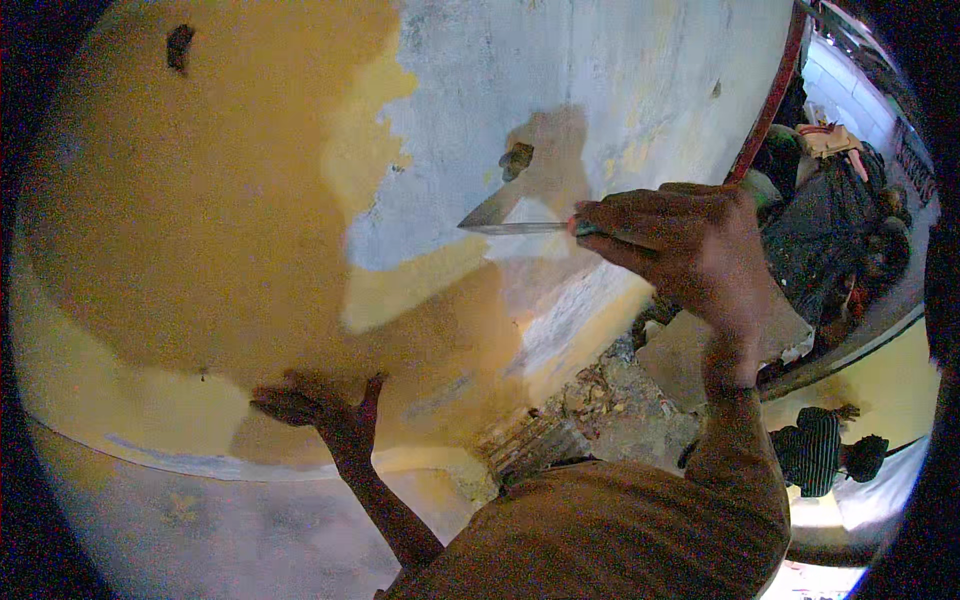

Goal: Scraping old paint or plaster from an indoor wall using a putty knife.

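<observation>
My right hand [690, 240] grips a scraper [515, 227] with a thin metal blade, held at the patchy wall over an area of pale blue-white paint [460, 110] that borders yellow paint [200, 200]. The blade throws a shadow on the wall near a small dark hole [516, 160]. Whether the blade's edge touches the surface, I cannot tell. My left hand [335, 420] is lower and to the left, against the yellow part of the wall with thumb and fingers spread, holding nothing.
A reddish edge [762, 120] borders the wall at upper right. Beyond lie a dark heap [820, 240] and a beige item [830, 142]. Broken rubble [590, 400] lies along the wall's base. At lower right is another person in a striped shirt [810, 450].
</observation>
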Available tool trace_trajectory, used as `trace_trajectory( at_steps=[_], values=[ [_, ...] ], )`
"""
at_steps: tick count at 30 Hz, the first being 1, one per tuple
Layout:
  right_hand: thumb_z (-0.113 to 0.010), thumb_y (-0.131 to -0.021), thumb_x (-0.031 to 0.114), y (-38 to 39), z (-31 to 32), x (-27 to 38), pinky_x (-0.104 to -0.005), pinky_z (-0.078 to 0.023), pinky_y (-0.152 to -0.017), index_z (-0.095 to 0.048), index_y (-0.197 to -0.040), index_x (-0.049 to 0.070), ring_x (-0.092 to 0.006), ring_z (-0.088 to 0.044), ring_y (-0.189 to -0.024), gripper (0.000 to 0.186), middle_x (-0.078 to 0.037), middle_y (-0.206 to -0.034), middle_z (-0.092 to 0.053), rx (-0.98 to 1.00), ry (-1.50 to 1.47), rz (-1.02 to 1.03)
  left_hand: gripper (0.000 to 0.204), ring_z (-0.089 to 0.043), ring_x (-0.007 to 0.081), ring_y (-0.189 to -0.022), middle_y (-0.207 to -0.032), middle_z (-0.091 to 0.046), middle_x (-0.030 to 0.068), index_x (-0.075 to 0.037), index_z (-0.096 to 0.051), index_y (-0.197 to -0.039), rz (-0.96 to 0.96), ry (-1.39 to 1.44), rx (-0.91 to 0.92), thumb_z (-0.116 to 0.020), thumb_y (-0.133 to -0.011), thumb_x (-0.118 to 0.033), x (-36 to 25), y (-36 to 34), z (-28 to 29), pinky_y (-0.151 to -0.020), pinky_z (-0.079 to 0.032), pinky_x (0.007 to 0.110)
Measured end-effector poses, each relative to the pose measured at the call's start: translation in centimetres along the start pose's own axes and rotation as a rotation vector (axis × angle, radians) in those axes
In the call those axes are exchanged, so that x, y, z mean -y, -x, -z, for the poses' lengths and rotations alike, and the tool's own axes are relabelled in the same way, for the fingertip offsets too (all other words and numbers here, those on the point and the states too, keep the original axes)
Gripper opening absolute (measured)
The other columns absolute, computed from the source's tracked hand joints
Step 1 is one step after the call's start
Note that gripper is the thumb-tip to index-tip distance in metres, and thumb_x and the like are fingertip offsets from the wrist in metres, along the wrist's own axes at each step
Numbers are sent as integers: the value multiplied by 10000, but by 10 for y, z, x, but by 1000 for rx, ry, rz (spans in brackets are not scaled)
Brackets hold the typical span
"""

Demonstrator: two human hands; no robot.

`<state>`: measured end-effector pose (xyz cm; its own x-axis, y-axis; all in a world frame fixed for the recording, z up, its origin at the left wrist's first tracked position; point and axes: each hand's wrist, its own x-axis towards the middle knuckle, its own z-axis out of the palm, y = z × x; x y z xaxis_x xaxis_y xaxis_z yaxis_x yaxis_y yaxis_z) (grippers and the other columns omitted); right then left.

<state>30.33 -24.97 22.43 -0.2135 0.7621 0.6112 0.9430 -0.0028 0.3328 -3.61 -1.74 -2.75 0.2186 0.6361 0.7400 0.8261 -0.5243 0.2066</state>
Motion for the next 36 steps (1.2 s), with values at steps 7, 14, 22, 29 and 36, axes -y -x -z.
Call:
trace_trajectory(
  at_steps=[7, 14, 22, 29, 36],
  values=[
    [-820, -854, 147, 3, -15, 1, -302, -610, -701, -807, -1078, 97, -210, -770, -809, 230, -77, -988, -796, -101, -373, -234, 1388, 213, 568, -1511, -1654, 231, 337, -165, 59, -1672, -54, -18, -37, -787, -739, -748, 4, -6, 8, -1159, 59, 765],
    [-753, -940, 63, 7, -55, 38, -293, -558, -752, -772, -1201, 80, -188, -711, -829, 261, -151, -1032, -779, -253, -856, -453, 1344, 198, 580, -1511, -1649, 232, 348, -151, 34, -1673, -76, 65, -33, -750, -771, -764, 6, -8, 7, -1157, 47, 771],
    [-674, -937, -23, 2, -68, 86, -354, -580, -867, -737, -1146, 62, -288, -728, -985, 233, -160, -1110, -748, -376, -1165, -508, 1362, 203, 591, -1504, -1637, 232, 370, -139, 47, -1671, -13, 7, 21, -757, -764, -759, 4, 3, 0, -1157, 58, 767],
    [-604, -1065, 190, 5, -57, 94, -239, -393, -598, -668, -1346, -3, -66, -480, -701, 347, -37, -913, -614, -367, -1125, -634, 1396, 218, 597, -1496, -1629, 256, 369, -155, 79, -1668, -45, 30, 8, -797, -744, -727, 5, -3, 1, -1149, 63, 776],
    [-607, -1066, 177, 9, -58, 97, -228, -384, -606, -682, -1321, -4, -60, -471, -706, 322, -43, -931, -634, -381, -1240, -646, 1411, 214, 600, -1496, -1639, 252, 354, -167, 75, -1670, 105, 146, 195, -814, -727, -725, 20, 8, -8, -1134, 53, 796]
  ],
)
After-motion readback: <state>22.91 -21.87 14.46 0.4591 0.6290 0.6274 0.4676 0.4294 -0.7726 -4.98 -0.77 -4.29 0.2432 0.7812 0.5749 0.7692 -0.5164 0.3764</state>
